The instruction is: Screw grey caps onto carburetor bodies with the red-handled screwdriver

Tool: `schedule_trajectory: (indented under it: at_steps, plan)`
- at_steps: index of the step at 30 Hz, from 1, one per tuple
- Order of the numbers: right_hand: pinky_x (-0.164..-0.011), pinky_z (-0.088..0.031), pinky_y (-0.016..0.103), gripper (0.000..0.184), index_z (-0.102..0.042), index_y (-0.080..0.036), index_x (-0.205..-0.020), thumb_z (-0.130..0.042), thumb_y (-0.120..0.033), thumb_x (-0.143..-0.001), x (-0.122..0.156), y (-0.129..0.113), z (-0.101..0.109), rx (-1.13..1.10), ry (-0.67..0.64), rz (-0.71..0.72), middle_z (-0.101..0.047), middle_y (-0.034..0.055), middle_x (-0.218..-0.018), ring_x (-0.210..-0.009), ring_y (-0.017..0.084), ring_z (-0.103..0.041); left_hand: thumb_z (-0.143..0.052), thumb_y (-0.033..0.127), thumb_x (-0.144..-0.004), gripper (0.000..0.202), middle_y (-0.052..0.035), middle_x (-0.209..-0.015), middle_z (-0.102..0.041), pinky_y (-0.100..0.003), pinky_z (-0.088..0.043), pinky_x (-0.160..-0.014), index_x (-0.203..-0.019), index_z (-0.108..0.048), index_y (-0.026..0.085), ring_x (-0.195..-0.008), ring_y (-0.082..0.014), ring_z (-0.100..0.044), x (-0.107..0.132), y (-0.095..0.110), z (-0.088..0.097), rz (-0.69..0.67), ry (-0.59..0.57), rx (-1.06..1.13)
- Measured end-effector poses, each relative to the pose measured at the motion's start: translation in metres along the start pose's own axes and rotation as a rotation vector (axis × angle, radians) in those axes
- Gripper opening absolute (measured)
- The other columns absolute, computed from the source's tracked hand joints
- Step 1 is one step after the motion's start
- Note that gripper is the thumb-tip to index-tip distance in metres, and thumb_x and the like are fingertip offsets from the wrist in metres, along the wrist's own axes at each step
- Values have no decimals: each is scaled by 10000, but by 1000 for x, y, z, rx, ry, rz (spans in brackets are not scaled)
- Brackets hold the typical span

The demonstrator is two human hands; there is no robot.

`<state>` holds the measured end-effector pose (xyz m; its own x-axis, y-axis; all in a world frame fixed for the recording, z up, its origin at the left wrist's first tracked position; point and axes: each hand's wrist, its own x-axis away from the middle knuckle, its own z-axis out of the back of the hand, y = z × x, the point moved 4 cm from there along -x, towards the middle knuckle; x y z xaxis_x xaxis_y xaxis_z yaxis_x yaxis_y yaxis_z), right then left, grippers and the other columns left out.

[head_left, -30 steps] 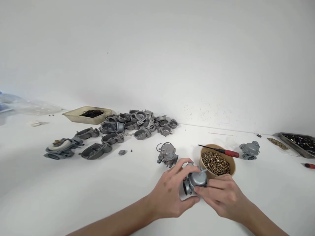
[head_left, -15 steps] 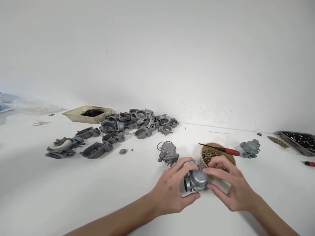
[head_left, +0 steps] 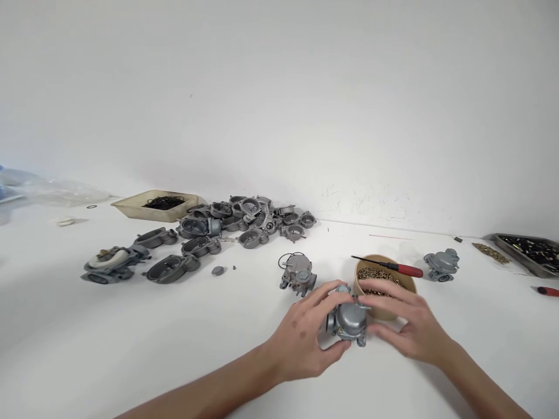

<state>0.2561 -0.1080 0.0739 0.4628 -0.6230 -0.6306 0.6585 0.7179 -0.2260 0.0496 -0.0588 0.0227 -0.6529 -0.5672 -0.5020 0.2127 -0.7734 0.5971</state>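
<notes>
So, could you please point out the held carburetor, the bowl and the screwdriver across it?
Held carburetor (head_left: 351,319), head view: on its domed cover.
Bowl (head_left: 407,282), head view: on its inner wall.
Screwdriver (head_left: 410,270), head view: on its red handle.

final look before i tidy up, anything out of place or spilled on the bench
A few strays: a black ring lies outside the pale tray, and a round grey cap and tiny dark piece sit loose on the table. The screwdriver rests across the bowl, an odd perch.

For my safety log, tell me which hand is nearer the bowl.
Right: the right hand covers part of the bowl in view; the left hand is farther left, around the metal part.
</notes>
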Motion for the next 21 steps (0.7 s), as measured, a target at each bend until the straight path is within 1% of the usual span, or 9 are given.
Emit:
schedule_trajectory:
  at_steps: [2,3,5,7,10,12,16,18,21]
  plan:
    - [-927,-648,382,258,-717,-264,-1252,-636,-251,-1007,3,18,18,76,118,-83,-760,89,-1237,-1102,234,-751,-728,213,-812,548,-126,-1510,-559,-447,-613,-964,-1332,-576,289,-1259,-338,-649,0,-1,0,12,-9,-9]
    - [-882,-651,383,231,-731,-270,-1212,-630,-246,-1005,5,30,29,128,193,-148,-777,77,-1163,-1024,228,-763,-719,192,-803,561,-123,-1527,-545,-438,-615,-961,-1338,-583,294,-1258,-337,-650,0,-2,0,14,-18,-6]
    - [-772,-640,380,187,-753,-258,-1138,-650,-310,-991,12,55,44,274,240,-276,-785,76,-1064,-860,222,-760,-686,142,-792,590,-120,-1555,-519,-401,-624,-931,-1353,-588,297,-1242,-321,-662,0,-3,0,6,-40,17]
    - [-740,-627,391,244,-766,-241,-1109,-651,-417,-985,19,77,51,366,160,-367,-789,89,-1047,-827,234,-754,-629,92,-799,592,-119,-1564,-513,-377,-627,-915,-1356,-594,289,-1232,-305,-672,1,-4,0,-5,-45,36]
    - [-723,-629,395,320,-771,-244,-1144,-674,-488,-961,26,97,46,329,-66,-424,-800,89,-1028,-829,243,-763,-540,35,-830,586,-103,-1549,-540,-408,-599,-1004,-1356,-603,284,-1283,-289,-650,1,-6,0,-17,-36,32]
    - [-695,-628,388,289,-769,-257,-1162,-694,-432,-945,28,101,41,284,-149,-430,-803,77,-1014,-818,242,-767,-481,8,-863,587,-82,-1516,-579,-422,-572,-1060,-1360,-609,291,-1312,-266,-634,1,-6,0,-33,-23,38]
    - [-646,-613,369,185,-778,-255,-1068,-632,-306,-967,27,99,40,266,-116,-433,-808,59,-967,-766,227,-761,-386,-20,-924,578,-59,-1395,-681,-400,-574,-1068,-1347,-638,284,-1263,-216,-665,-2,-6,3,-74,-13,87]
    - [-665,-618,375,179,-769,-246,-1057,-617,-308,-987,25,93,43,256,-47,-431,-809,65,-975,-780,226,-761,-383,-25,-911,593,-52,-1381,-696,-414,-571,-1079,-1343,-647,283,-1269,-217,-661,-3,-7,3,-56,-34,95]
    - [-750,-639,387,148,-750,-229,-1070,-669,-315,-981,19,80,55,131,171,-408,-798,81,-996,-846,229,-763,-444,15,-886,574,-35,-1395,-695,-462,-549,-1108,-1337,-653,303,-1300,-241,-642,-3,-9,2,-1,-49,105]
